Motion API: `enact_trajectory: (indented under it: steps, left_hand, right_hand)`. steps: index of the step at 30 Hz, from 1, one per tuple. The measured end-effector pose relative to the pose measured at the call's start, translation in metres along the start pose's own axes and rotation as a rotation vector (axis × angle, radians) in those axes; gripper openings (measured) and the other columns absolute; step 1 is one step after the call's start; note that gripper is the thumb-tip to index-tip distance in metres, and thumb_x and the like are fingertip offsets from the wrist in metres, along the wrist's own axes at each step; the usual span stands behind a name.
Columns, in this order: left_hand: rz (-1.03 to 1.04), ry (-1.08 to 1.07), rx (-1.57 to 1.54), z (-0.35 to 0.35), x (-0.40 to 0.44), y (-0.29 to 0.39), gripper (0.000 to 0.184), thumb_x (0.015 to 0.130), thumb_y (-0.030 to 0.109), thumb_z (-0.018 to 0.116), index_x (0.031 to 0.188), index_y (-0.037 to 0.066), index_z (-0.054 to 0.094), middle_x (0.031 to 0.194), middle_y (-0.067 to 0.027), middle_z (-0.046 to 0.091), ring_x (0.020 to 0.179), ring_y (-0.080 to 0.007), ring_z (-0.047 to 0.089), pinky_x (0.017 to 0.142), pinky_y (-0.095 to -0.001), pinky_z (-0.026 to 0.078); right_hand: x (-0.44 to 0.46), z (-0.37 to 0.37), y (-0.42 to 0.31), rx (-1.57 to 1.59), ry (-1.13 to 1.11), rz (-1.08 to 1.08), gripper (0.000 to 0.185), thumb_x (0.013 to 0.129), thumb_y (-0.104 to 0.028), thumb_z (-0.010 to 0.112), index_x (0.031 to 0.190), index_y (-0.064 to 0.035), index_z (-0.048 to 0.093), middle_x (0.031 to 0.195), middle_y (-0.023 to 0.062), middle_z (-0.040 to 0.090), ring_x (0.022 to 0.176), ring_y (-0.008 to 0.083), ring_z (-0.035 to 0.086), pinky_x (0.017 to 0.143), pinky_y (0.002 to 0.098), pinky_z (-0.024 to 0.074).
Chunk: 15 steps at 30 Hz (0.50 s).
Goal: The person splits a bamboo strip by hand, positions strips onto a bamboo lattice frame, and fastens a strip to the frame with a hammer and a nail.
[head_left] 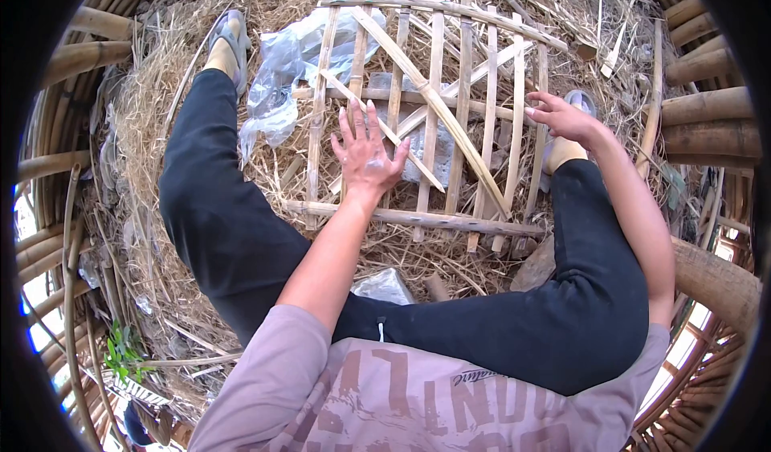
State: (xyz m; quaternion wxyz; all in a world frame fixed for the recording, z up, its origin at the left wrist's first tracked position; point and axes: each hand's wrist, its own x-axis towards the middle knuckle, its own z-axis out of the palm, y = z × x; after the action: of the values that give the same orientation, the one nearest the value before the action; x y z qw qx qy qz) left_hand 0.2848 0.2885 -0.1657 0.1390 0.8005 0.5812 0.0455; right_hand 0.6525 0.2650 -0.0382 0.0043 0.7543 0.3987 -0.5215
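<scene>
A lattice of split bamboo slats (434, 90) lies on the straw-covered ground between the legs. Upright slats cross a top, middle and bottom bar, and a long diagonal strip (430, 94) runs over them. My left hand (369, 153) rests palm down, fingers spread, on the left part of the lattice, over a thinner slanted strip (418, 163). At the right edge of the lattice, my right hand (562, 118) has its fingers apart, beside the right foot, with nothing seen in it. Under the slats sits a grey block (442, 151), partly hidden.
Clear plastic sheeting (277, 90) lies left of the lattice. A wrapped block (385, 286) sits near the lap. Sandalled feet flank the lattice. Bamboo poles (707, 106) form walls on both sides, and a thick pole (715, 279) is at the right. Loose strips lie at the top.
</scene>
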Motion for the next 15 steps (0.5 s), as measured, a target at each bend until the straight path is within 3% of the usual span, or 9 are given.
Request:
enact_trajectory:
  steps: [15]
  left_hand:
    - [0.008,0.029,0.029,0.0043,-0.0014,-0.0005,0.100,0.089,0.070,0.051,0.160,0.006,0.020,0.168,-0.0180,0.010,0.153,-0.0425,0.014,0.116,-0.0665,0.022]
  right_hand:
    - [-0.0026,-0.0017,-0.0011,-0.001,-0.018,-0.001,0.076,0.099,-0.050,0.061,0.156,-0.0100,0.032,0.146,0.0167,0.054,0.135,0.0266,0.050,0.100,0.0425,0.0451]
